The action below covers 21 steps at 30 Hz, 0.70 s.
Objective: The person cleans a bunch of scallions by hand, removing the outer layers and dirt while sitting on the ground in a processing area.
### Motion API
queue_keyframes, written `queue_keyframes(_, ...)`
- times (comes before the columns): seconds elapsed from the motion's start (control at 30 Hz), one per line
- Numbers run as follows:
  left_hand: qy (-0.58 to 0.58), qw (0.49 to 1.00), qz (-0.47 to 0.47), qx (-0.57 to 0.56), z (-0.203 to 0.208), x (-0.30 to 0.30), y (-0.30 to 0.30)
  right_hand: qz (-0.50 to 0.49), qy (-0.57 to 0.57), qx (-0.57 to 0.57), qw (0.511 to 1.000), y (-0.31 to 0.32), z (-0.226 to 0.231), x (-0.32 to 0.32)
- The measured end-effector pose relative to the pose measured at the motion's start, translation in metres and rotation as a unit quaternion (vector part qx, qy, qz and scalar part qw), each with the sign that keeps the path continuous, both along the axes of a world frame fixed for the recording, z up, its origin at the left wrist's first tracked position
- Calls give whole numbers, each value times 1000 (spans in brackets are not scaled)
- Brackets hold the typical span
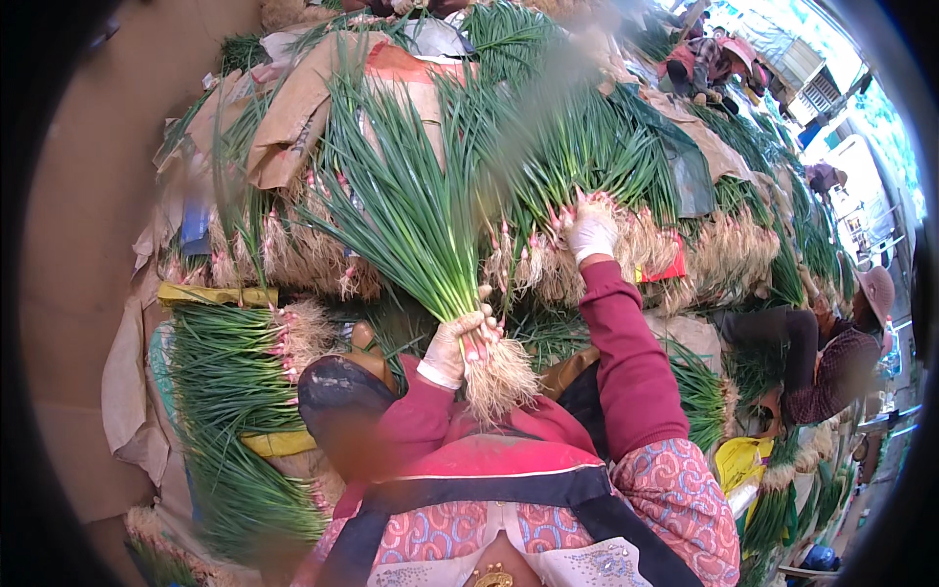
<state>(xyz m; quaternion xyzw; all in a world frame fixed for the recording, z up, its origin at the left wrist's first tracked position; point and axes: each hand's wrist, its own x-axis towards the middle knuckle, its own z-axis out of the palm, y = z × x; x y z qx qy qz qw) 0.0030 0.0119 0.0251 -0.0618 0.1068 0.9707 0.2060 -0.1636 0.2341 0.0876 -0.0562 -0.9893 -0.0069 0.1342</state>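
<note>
My left hand (450,350), in a pale glove, is closed around a thick bundle of spring onions (416,230). Its green leaves fan up and away from me. Below the grip, the pinkish bulb ends and tangled, straw-coloured roots (499,380) hang over my lap. Farther off and to the right, my gloved right hand (592,233) grips the pink lower stems of spring onions in the large heap (616,147). Its fingertips are partly hidden among stems and roots, so how many it holds cannot be made out.
Laid bundles of spring onions (230,367) lie left of my knees, with yellow strips (220,294) beside them. Brown sacking (289,132) covers part of the heap. A person in a pink hat (831,357) sits at the right; another (709,64) works farther back.
</note>
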Motion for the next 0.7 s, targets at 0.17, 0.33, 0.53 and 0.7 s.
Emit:
queue_keyframes(0.17,39,999,-12,3,0,-2,-1,39,24,-77,996,10,4,-10)
queue_keyframes(0.33,33,999,-1,-2,-8,1,-5,43,-95,-425,899,-29,45,56)
queue_keyframes(0.53,41,998,-48,-14,-6,-5,2,161,-168,-536,812,-50,12,165)
queue_keyframes(0.7,61,995,-45,-70,-6,-6,5,185,-120,-250,943,-41,-14,140)
